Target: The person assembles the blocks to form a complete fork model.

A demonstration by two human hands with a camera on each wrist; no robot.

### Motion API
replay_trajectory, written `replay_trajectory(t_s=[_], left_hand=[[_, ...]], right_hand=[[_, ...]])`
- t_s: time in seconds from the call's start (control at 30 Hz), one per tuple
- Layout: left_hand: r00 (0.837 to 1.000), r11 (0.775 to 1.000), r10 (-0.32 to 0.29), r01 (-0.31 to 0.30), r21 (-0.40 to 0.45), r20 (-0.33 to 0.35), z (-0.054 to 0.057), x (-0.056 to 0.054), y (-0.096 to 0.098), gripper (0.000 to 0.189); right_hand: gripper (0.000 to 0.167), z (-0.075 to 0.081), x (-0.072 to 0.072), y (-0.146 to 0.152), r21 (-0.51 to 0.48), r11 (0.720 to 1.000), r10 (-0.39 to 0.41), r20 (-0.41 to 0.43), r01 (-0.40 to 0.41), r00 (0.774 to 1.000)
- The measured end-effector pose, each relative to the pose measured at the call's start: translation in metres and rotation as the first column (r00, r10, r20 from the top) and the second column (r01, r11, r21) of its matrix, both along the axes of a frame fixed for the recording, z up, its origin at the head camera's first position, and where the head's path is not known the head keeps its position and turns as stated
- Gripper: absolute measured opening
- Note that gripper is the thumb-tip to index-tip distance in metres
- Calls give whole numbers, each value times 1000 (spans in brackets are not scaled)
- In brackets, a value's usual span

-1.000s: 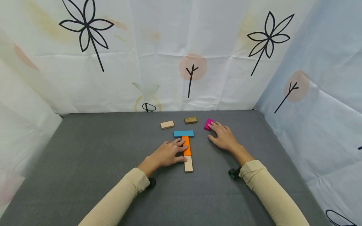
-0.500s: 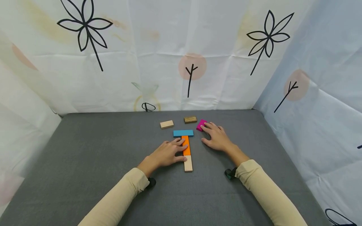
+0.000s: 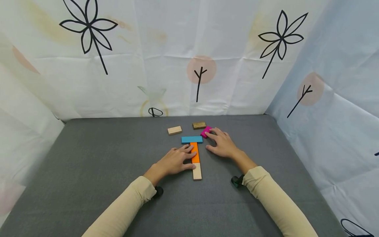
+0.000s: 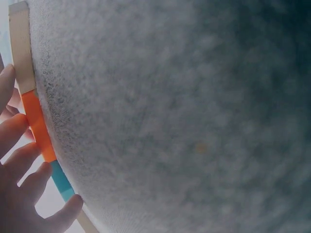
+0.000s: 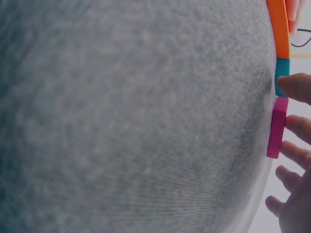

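- A person in pale sleeves (image 3: 127, 200) works bare-handed at a dark grey table (image 3: 103, 191); I am describing flat, coloured blocks lying on it.
- Nearest the person is a pale block (image 3: 197, 174), end to end with an orange block (image 3: 195, 160). The orange one meets a blue block (image 3: 191, 140) lying crosswise, so the three form a T.
- The left hand (image 3: 176, 160) is spread, gripping nothing: fingers rest on the orange block, thumb at the pale block's edge.
- The right hand (image 3: 223, 144) has its fingers extended, fingertips touching the magenta block (image 5: 277, 128) without closing round it; the thumb stands off it.
- That magenta block sits slantwise just beside the blue block's right end; whether they touch, I cannot tell.
- Beyond the T lie a brown block (image 3: 199, 125), near the magenta one, and a second pale block (image 3: 174, 130), farther left.
- The likeliest mishap, I judge: a slightly hard push sends the magenta corner into the blue block, knocking it crooked.
- With no thumb opposing the fingers, the magenta block might also swivel, or nudge the brown one.
- A twist of the left hand could part the orange and pale blocks, since they seem merely butted together.
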State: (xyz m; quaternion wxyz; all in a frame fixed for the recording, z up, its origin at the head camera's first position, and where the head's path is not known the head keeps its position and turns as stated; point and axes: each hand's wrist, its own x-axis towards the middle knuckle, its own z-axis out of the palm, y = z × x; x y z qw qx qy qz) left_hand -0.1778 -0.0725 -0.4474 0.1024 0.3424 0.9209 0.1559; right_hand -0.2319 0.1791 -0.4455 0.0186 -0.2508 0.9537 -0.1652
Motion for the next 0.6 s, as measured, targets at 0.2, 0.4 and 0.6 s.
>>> replay_trajectory(t_s=[0.2,0.4,0.6], left_hand=[[1000,1000,-1,1,0,7,1,0,0,65],[1000,1000,1,-1,0,10,1,-1,0,65],[1000,1000,-3,3,0,10,0,-1,-1,65]], right_hand=[[61,1,-2,-3,-3,1000,24,-8,-24,1000],[62,2,-3,-6,-6,999,47,12,-47,999],[62,0,-4,-5,0,999,52,24,-52,998]])
